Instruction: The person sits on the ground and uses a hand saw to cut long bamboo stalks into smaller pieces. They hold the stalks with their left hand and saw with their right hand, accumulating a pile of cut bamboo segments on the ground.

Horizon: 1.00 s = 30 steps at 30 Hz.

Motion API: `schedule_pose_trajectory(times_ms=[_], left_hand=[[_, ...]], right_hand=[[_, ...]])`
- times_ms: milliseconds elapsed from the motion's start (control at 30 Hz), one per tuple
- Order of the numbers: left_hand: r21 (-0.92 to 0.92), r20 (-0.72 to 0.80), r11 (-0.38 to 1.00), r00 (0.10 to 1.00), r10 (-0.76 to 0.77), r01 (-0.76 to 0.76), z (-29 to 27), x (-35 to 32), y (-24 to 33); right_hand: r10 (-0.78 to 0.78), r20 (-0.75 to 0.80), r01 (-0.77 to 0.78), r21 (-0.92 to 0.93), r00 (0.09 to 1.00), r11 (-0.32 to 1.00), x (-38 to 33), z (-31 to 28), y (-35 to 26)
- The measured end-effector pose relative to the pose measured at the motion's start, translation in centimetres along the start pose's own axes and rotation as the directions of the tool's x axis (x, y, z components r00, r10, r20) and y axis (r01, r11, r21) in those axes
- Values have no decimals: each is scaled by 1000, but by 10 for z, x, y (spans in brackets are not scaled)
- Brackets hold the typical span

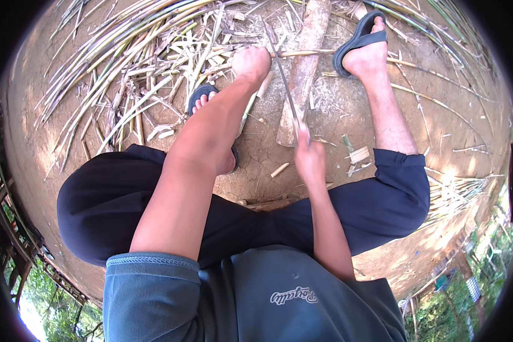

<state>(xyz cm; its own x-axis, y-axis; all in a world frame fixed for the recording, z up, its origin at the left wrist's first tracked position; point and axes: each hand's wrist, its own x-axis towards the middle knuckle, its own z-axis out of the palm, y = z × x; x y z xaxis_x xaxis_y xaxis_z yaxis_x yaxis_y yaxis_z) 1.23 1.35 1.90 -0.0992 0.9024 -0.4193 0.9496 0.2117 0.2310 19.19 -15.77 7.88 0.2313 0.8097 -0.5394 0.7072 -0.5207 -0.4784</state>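
Note:
My left hand [251, 62] is closed around a thin bamboo stalk [306, 53] and presses it down across a wooden board [302, 74] on the ground. The stalk runs rightward to the sandal [359, 43] on my right foot; whether the sole pins it I cannot tell. In my right hand [310, 159] is the handle of what looks like a saw [288, 91] with a long, narrow blade. Its blade slants up and left, crossing the stalk just right of my left fist. The blade's teeth are too fine to make out.
Long bamboo stalks [97, 62] lie heaped at the far left, with short cut pieces [194, 51] beside them. Pale dust covers the soil [336, 102] around the board. More stalks [456, 62] curve along the right. My left sandal [199, 94] is near the left forearm.

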Motion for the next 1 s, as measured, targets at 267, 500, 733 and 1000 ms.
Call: schedule_pose_trajectory(times_ms=[267, 500, 733, 1000], left_hand=[[5, -67, 999, 997, 46, -46, 13, 10, -10], [-5, -23, 1000, 999, 29, -29, 6, 3, 1], [-54, -60, 998, 997, 39, -42, 16, 6, -3], [-1, -37, 999, 999, 35, -35, 10, 10, -10]], right_hand=[[27, 73, -30, 44, 997, 999, -41, -29, 8], [21, 42, -20, -13, 999, 1000, 45, 2, -36], [-161, -60, 164, 61, 985, 985, -40, -20, 15], [-20, 97, 23, -31, 995, 999, 63, 15, -30]])
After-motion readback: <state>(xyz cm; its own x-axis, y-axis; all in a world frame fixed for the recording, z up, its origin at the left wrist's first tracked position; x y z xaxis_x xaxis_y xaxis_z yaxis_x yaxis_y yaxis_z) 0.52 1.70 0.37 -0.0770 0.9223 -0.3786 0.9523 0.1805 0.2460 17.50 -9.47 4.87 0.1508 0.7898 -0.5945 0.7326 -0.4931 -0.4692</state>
